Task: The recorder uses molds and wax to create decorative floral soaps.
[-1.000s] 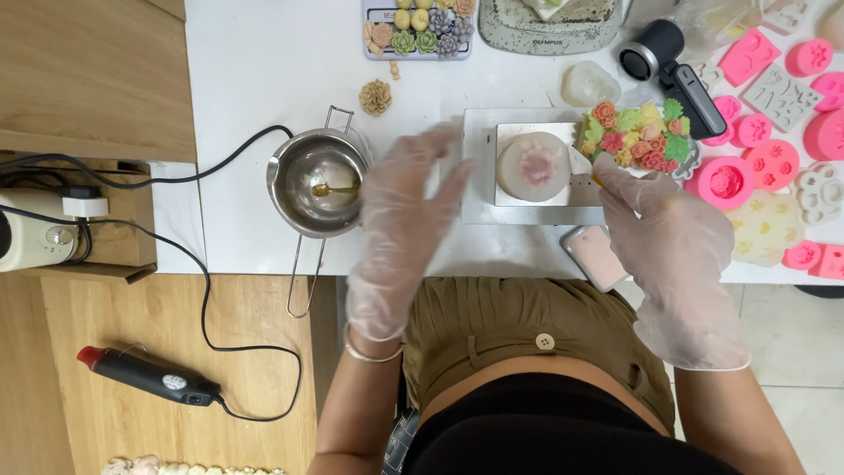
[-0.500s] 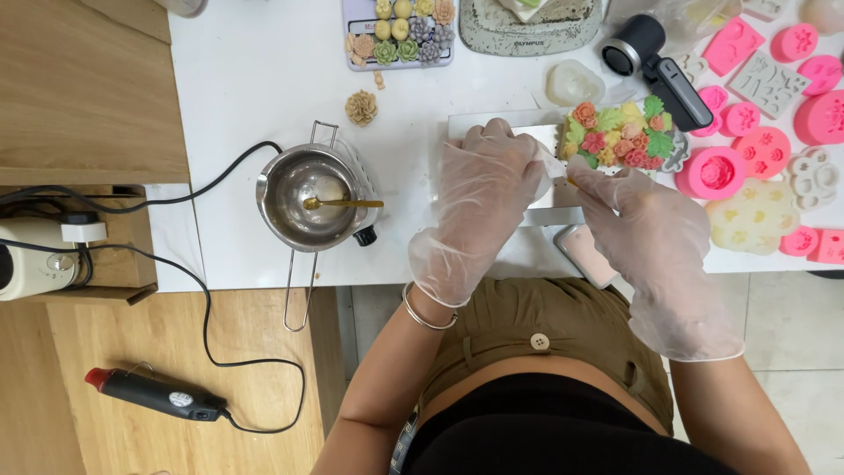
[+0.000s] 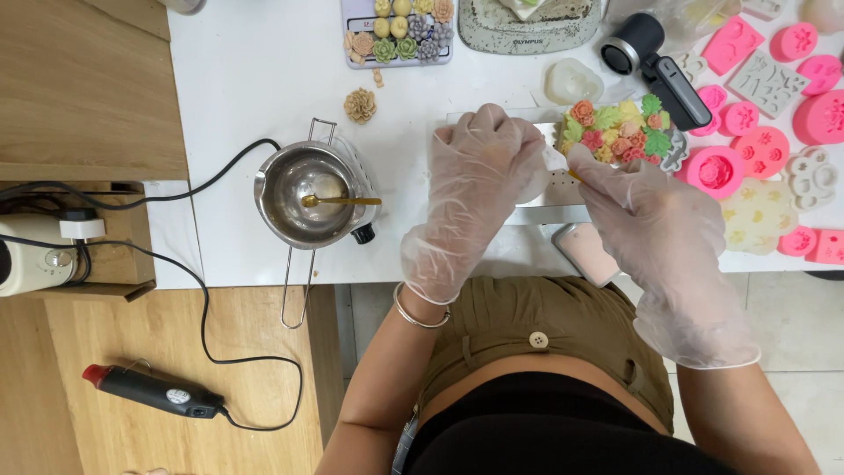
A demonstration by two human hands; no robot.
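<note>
**Flower placement, part done**

My left hand (image 3: 475,189) lies cupped over the white tray (image 3: 563,189), whatever sits on it hidden beneath. My right hand (image 3: 655,224) pinches a thin yellow tool (image 3: 573,174). Just beyond it, a flower cluster (image 3: 620,130) stands assembled; pink moulds (image 3: 756,149) remain further right.

My left hand (image 3: 475,189) covers whatever lies on the white tray (image 3: 563,189) under my fingers (image 3: 492,132). The thin tool (image 3: 573,175) between my right fingers (image 3: 591,169) is mostly hidden. Beyond them, pink moulds (image 3: 822,114) run off the edge.
</note>
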